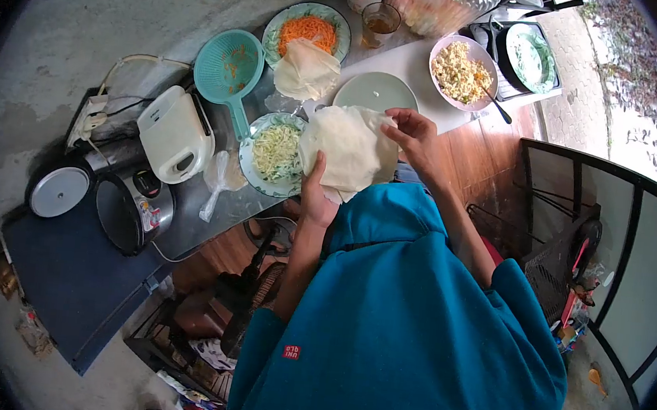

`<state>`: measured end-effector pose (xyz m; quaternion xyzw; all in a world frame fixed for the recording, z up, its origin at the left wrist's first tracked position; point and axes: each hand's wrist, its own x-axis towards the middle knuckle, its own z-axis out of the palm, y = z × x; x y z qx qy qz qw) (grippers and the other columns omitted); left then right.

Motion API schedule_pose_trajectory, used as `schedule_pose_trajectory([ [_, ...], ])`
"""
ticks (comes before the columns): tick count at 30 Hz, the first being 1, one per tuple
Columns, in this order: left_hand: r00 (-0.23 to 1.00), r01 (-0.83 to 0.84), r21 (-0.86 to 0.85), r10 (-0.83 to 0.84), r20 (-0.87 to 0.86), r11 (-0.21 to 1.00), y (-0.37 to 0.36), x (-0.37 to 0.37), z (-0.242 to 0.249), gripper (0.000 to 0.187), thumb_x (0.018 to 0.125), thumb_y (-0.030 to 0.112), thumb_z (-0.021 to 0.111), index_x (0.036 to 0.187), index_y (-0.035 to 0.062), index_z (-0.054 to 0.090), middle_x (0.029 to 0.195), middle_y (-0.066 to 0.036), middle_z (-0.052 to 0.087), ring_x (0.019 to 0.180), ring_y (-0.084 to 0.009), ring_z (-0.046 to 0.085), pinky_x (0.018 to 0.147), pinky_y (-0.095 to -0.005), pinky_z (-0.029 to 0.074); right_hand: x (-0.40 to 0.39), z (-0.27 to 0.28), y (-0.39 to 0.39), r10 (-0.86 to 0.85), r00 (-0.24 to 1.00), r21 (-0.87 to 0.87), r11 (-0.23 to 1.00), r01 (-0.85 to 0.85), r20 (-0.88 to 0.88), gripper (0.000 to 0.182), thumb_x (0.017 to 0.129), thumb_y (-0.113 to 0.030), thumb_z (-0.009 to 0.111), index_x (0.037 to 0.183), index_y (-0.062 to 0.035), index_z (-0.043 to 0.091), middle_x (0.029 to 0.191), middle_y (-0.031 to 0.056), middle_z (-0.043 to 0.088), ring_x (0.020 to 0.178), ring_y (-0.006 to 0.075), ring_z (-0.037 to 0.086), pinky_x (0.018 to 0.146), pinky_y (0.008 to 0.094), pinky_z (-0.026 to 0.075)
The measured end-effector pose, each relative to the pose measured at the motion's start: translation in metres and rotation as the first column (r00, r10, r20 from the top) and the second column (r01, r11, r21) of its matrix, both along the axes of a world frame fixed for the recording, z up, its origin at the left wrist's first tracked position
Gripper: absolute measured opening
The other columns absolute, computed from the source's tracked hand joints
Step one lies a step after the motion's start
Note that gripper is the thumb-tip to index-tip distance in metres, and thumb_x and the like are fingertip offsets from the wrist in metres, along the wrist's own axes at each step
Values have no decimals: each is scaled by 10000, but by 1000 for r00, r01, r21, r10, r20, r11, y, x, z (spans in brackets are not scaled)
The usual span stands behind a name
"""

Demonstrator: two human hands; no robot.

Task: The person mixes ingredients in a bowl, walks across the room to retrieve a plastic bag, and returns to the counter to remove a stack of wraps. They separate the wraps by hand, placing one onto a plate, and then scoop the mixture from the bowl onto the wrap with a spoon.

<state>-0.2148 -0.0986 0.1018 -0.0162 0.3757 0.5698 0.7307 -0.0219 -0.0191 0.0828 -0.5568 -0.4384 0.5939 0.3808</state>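
Observation:
Thin, pale round wrapper sheets (351, 148) are held up in front of my body, over the table's near edge. My left hand (318, 195) grips their lower left side, thumb on top. At the upper right edge, my right hand (414, 134) pinches the sheet between thumb and fingers. Just beyond the sheets lies a pale green plate (377, 91), partly covered by them. Left of my left hand stands a plate of shredded cabbage (277, 150). More wrapper sheets (307, 70) rest against a plate of grated carrot (309, 35).
A teal strainer (230, 64), a white sandwich maker (177, 135) and a rice cooker (134, 207) stand to the left. Right of the plate is a pink bowl of chopped filling (463, 72) with a spoon. A glass of brown liquid (378, 25) stands at the back.

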Motion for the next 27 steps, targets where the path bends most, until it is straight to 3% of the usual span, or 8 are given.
schedule_pose_trajectory([
  [4,998,4,5,-4,60,1000,5,2,-1,560,945,313,527,1396,60,312,1334,-121,472,1188,-295,504,976,-447,439,-1,63,9,-23,995,82,996,31,-96,245,816,-51,671,1051,8,634,890,65,603,799,113,589,709,250,485],
  [6,988,40,72,-50,143,997,5,0,0,560,967,384,445,1401,53,320,1386,-122,431,1237,-299,462,1024,-482,384,-3,97,12,131,991,129,983,-133,19,306,808,-37,696,1095,4,599,864,25,547,863,126,619,687,246,487],
  [9,994,22,123,-35,103,992,6,-4,-12,602,963,439,425,1408,51,306,1386,-127,427,1246,-303,452,1020,-479,394,-8,135,15,153,963,396,888,-233,223,245,788,-31,709,1022,-18,641,850,54,595,814,154,622,660,261,483],
  [11,988,-24,132,4,152,991,6,-8,-17,614,959,443,435,1412,54,292,1378,-134,427,1242,-304,457,1007,-477,417,-14,151,18,79,921,590,746,-309,382,222,735,-15,741,946,-29,673,856,87,631,757,178,617,634,274,478],
  [14,972,-32,133,0,233,991,11,-11,-11,600,954,403,476,1403,46,302,1358,-136,446,1212,-297,486,991,-467,435,-18,171,25,3,874,681,626,-381,486,234,722,-20,755,942,-39,677,878,89,643,773,178,623,635,274,484],
  [15,971,-125,102,101,218,987,10,-12,-6,481,960,265,514,1356,45,353,1273,-129,507,1122,-282,556,899,-418,511,-18,170,29,-32,862,689,616,-381,505,219,725,-32,758,930,-42,681,886,89,647,788,187,630,646,277,494],
  [22,936,-330,104,339,-95,938,-17,-43,4,493,933,220,559,1350,39,368,1261,-122,514,1131,-282,546,932,-430,482,-20,110,55,50,825,502,772,-389,563,183,786,-81,696,969,-75,691,887,80,637,728,217,626,632,313,498],
  [27,927,-327,148,348,-144,933,-38,-67,13,582,939,230,546,1418,58,264,1384,-141,409,1241,-304,454,993,-458,430,-29,55,57,171,822,476,744,-470,544,178,804,-99,691,975,-53,684,905,81,639,716,191,626,618,288,503],
])
